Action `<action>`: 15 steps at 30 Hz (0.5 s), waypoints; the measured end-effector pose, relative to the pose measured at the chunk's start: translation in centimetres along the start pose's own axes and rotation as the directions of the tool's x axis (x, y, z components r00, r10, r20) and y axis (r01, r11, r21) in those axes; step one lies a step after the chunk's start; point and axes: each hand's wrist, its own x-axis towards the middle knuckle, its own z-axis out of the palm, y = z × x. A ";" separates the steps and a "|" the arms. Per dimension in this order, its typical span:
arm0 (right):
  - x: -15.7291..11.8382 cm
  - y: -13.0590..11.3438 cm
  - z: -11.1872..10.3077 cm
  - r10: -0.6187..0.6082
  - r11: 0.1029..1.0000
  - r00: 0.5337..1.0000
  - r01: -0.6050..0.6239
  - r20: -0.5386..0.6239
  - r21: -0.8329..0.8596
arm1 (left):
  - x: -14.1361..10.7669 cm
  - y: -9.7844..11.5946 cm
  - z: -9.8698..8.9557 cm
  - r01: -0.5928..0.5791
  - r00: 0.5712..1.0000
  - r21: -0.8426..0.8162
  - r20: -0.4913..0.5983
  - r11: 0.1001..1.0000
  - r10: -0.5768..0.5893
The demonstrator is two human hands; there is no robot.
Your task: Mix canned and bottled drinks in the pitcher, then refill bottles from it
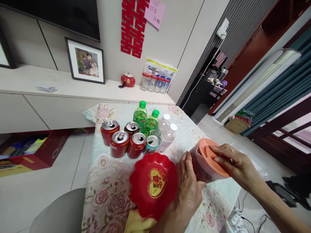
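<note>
At the table's right side, my left hand [188,187] is wrapped round the side of a dark see-through plastic container [200,170], which is tilted. My right hand [230,158] pinches the raised grip of its orange lid [210,152]. The lid sits on the container's top, and what is inside is hard to make out. Just left of my left hand lies a red scalloped plate [141,181] with a gold heart print. A yellow cloth [139,221] is partly under the plate's near edge.
Several opened drink cans [119,145] stand behind the plate on the flowered tablecloth [107,194]. Beside them are two green-capped bottles [150,124] and two white-capped bottles [167,137]. A grey stool [60,213] is at the near left. Lidded jars [153,84] line the cabinet.
</note>
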 end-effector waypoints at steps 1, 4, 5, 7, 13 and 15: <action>0.0 -0.1 0.0 0.002 1.000 1.000 -0.002 -0.008 -0.007 | 0.0 0.1 -0.1 -0.002 1.000 0.005 0.007 1.000 0.002; 0.1 -0.7 -0.4 0.023 0.998 1.000 -0.022 0.018 -0.057 | 0.0 0.3 -0.3 0.003 1.000 0.015 0.029 1.000 -0.003; 0.2 -1.0 -0.6 0.041 0.994 0.998 -0.037 0.042 -0.098 | 0.0 0.4 -0.4 0.003 0.999 0.016 0.035 1.000 -0.003; 0.5 -1.5 -1.2 0.080 0.977 0.994 -0.064 0.073 -0.201 | 0.1 0.5 -0.5 -0.006 0.999 0.018 0.036 1.000 0.006; 1.2 -2.4 -0.5 0.077 0.940 0.982 -0.013 0.174 -0.340 | 0.0 0.3 -0.4 -0.022 1.000 -0.013 0.016 1.000 0.023; 1.1 -2.7 0.1 0.118 0.942 0.942 -0.006 0.315 -0.334 | 0.0 0.3 -0.4 -0.029 1.000 -0.022 0.005 0.999 0.029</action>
